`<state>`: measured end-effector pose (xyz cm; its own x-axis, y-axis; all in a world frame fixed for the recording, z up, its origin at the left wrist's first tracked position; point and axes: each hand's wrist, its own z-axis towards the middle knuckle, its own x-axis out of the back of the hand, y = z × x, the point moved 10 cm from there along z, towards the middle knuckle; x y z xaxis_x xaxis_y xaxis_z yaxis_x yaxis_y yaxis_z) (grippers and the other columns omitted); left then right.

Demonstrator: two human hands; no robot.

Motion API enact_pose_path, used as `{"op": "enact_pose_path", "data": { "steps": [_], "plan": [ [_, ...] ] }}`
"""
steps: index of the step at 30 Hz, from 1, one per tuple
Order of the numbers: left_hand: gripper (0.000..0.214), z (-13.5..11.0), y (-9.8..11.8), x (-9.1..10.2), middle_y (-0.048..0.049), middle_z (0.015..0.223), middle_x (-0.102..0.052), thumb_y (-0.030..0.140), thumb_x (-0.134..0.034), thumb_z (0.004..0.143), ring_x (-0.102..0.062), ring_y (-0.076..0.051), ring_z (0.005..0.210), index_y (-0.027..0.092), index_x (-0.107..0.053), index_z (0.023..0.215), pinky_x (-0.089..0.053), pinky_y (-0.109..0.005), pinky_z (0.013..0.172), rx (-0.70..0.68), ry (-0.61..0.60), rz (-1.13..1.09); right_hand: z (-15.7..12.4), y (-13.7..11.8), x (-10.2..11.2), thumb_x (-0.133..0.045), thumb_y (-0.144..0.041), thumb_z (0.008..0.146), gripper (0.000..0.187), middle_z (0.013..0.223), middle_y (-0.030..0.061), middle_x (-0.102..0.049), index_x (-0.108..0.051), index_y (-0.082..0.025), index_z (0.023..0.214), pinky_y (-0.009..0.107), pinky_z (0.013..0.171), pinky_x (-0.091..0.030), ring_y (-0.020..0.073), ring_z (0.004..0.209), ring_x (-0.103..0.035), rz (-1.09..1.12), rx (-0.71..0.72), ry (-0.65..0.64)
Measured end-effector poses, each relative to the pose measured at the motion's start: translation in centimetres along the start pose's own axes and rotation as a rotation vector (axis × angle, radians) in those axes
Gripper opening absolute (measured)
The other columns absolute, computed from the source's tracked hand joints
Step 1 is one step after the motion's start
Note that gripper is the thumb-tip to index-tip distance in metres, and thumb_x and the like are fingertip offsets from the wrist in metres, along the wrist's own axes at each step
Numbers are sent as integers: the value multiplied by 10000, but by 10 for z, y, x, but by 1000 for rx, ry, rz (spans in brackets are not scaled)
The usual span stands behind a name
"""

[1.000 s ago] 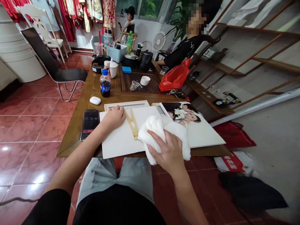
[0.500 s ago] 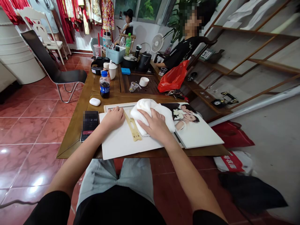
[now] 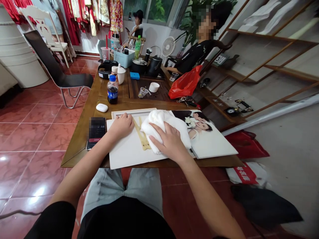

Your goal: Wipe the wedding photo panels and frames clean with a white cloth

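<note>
My left hand (image 3: 120,126) rests on a white mounting board (image 3: 124,152), its fingers closed together and holding nothing. To its right, a beige flat scraper or ruler (image 3: 142,137) lies on the board, partly under a bunched white cloth (image 3: 161,124). My right hand (image 3: 169,139) presses down on that cloth. The cloth overlaps the edge of a wedding portrait print (image 3: 206,139), which lies on the table to the right. A thin picture frame (image 3: 132,113) shows behind the board, mostly hidden.
The wooden table (image 3: 82,146) also holds a phone (image 3: 96,131), a white earbud case (image 3: 102,108) and a cola bottle (image 3: 112,90). A red plastic bag (image 3: 185,87) and keys lie further back. A seated person (image 3: 195,56) is at the far right of the table.
Since a second ago, my right hand and the cloth have moved up and left, from the board's lower right corner. In the last half second they shifted slightly down and right. My left hand stayed put.
</note>
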<state>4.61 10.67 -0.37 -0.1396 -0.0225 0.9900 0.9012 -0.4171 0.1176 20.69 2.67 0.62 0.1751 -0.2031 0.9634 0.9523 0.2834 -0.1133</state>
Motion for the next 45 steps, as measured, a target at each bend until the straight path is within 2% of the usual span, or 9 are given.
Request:
{"op": "enact_pose_path", "data": {
  "steps": [6,10,13,21,26,31,40,45],
  "plan": [
    [400,-1,2,2,-203,1198,-662,239,-293,1062,-632,-336,1151,75,-622,1218,-464,-479,966,-18,7,6,-53,-3,7,-357,-579,1041,580,1422,182,-492,-487,-333,1550,608,1103,-415,360,1375,-474,-31,28,52],
    [403,-1,3,2,-205,1199,-658,238,-286,1063,-632,-339,1150,77,-624,1211,-468,-484,967,-35,-1,0,-58,-1,6,-357,-579,1041,574,1408,177,-499,-491,-341,1546,601,1100,-416,359,1380,-466,-41,27,43],
    [402,0,3,2,-208,1196,-658,238,-284,1062,-635,-339,1135,78,-622,1210,-467,-491,974,-42,-3,-7,-42,3,3,-352,-591,1038,581,1421,172,-498,-496,-340,1542,582,1109,-407,351,1373,-472,-17,30,10],
    [388,0,2,3,-192,1194,-659,246,-289,1064,-632,-317,1131,99,-620,1202,-456,-473,996,-34,-14,-22,34,19,-3,-357,-604,1028,622,1403,170,-511,-461,-304,1563,566,1147,-363,349,1336,-496,80,11,-22],
    [394,0,1,3,-186,1197,-660,266,-287,1067,-630,-304,1121,107,-617,1211,-454,-464,993,-13,-15,-25,49,23,-4,-348,-606,1026,622,1368,165,-523,-473,-295,1551,568,1115,-395,359,1305,-511,84,3,-6],
    [389,0,0,2,-205,1213,-656,252,-302,1057,-625,-326,1152,91,-620,1214,-446,-479,1005,14,-21,-22,26,22,-1,-352,-592,1029,619,1388,175,-501,-480,-280,1549,553,1118,-405,359,1302,-511,62,-18,17],
    [422,-1,-1,1,-202,1203,-668,245,-275,1060,-627,-335,1171,66,-627,1209,-455,-472,994,3,-19,8,-54,18,8,-367,-575,1033,571,1362,158,-506,-490,-337,1538,563,1056,-459,355,1288,-528,43,-23,58],
    [395,-1,0,1,-211,1194,-667,207,-291,1043,-633,-337,1165,69,-626,1200,-457,-474,994,-4,0,9,-69,7,14,-403,-554,1028,555,1375,153,-507,-507,-347,1532,598,1093,-428,362,1306,-516,53,9,114]
  ]
}}
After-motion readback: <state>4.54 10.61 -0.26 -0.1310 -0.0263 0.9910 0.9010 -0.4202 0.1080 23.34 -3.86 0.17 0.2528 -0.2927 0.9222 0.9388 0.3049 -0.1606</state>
